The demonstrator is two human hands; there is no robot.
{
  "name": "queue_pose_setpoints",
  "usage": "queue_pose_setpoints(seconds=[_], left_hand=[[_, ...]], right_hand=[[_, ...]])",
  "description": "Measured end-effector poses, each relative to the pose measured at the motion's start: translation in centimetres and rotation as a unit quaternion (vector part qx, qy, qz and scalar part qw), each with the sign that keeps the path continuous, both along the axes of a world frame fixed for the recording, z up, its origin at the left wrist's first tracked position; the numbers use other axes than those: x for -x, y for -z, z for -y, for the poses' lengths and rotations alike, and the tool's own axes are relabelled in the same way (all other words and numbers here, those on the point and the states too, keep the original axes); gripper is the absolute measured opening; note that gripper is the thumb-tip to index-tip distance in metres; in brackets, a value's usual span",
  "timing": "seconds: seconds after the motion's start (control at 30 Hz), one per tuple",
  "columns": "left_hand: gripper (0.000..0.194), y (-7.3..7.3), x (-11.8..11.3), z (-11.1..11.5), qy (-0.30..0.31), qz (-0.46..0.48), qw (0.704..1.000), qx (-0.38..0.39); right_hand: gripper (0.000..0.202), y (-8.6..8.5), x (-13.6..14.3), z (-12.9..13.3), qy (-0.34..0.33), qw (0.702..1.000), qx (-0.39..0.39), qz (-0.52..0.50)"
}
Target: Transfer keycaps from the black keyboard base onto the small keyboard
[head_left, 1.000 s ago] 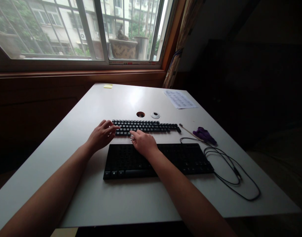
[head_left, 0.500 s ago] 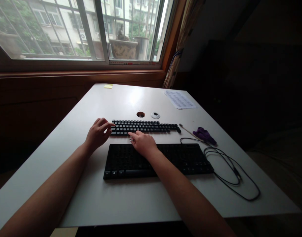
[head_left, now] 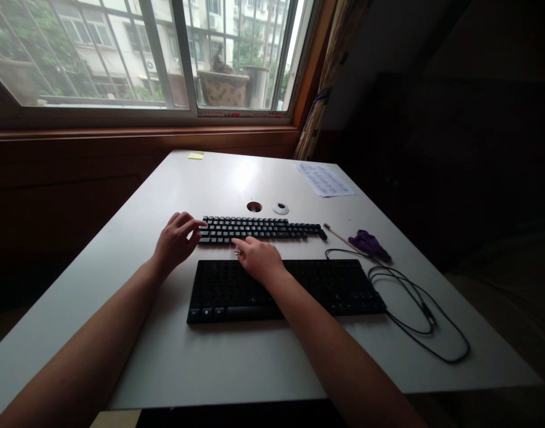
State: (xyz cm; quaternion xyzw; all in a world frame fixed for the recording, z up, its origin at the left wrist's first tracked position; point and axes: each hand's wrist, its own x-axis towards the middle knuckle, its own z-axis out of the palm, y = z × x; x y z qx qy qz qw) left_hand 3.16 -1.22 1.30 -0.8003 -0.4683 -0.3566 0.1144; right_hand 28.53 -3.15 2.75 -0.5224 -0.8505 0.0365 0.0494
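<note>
Rows of loose black keycaps [head_left: 248, 226] lie laid out in keyboard order on the white table. At their left end is my left hand [head_left: 178, 238], its index finger stretched out to touch the end caps and its thumb apart. My right hand [head_left: 260, 257] reaches over the black keyboard [head_left: 343, 288], its index fingertip at the bottom row of caps. Under its curled fingers a small thin metal tool [head_left: 238, 253] sticks out, mostly hidden. Most keys are off the keyboard; the space bar and a few bottom-row keys are still on it.
Right of the keycaps lie a thin brush [head_left: 341, 236], a purple cloth [head_left: 368, 244] and a coiled black cable [head_left: 450, 339]. Farther back are a cable hole [head_left: 254, 207], its round cover [head_left: 280, 208], printed paper [head_left: 328, 180] and a yellow note [head_left: 196, 156].
</note>
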Motion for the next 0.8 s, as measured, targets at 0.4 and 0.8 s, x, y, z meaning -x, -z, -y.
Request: queue_pose_setpoints(seconds=[0.4,0.8], left_hand=[[0.021,-0.14,-0.10,0.16,-0.028,0.028,0.999,-0.009],[0.021,-0.07,-0.14,0.14,-0.027,0.035,0.999,-0.008]], right_hand=[[0.044,-0.08,0.02,-0.02,0.003,1.000,-0.003,-0.004],[0.049,-0.18,-0.11,0.07,0.012,1.000,-0.011,-0.018]])
